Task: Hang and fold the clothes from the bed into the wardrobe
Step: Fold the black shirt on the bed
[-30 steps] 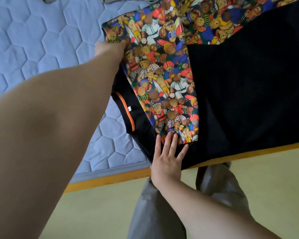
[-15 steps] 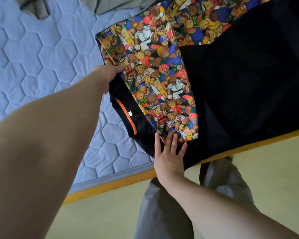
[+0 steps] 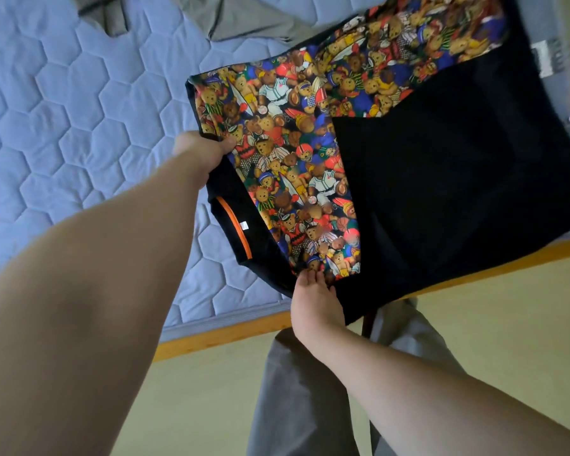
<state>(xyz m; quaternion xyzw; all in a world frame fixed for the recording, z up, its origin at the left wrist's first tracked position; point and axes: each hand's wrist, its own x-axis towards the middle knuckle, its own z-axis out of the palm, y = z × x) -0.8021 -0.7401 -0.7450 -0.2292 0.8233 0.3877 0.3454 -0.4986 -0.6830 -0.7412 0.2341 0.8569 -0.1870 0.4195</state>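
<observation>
A black garment with a teddy-bear print panel (image 3: 287, 149) lies spread at the near edge of the bed, partly folded, with a plain black part (image 3: 448, 179) on the right. An orange-trimmed neck opening (image 3: 234, 232) shows at its left. My left hand (image 3: 201, 153) grips the garment's left edge, thumb on the print. My right hand (image 3: 313, 294) pinches the garment's near edge with curled fingers at the mattress edge.
The bed has a pale blue quilted cover (image 3: 79, 126) and a wooden frame edge (image 3: 218, 337). Grey clothing (image 3: 244, 18) lies at the far side of the bed. My grey trousers (image 3: 303, 406) and yellowish floor (image 3: 491, 357) are below.
My left hand slid down the garment's left edge toward me and now grips it. My right hand's flat fingers curled into a pinch on the near edge.
</observation>
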